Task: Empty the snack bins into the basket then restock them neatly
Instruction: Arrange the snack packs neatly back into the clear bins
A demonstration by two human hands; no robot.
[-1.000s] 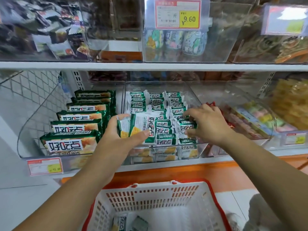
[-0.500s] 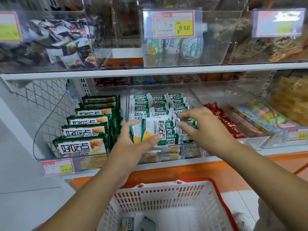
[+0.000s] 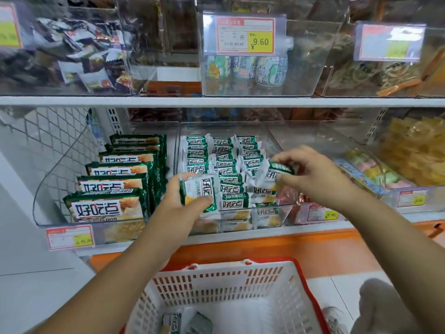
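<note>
A clear plastic bin on the lower shelf holds rows of small green-and-white snack packets. My left hand grips a small stack of these packets at the bin's front left. My right hand pinches one packet above the bin's front right corner. Below, a white basket with a red rim sits on the floor with two packets lying in its bottom.
Left of the bin stand larger green packs in another clear bin. To the right are bins of red candies, pastel sweets and yellow snacks. The upper shelf carries more bins and price tags.
My right hand has lifted a single packet up out of the bin's front right rows. My left hand keeps its stack. The view has shifted slightly closer.
</note>
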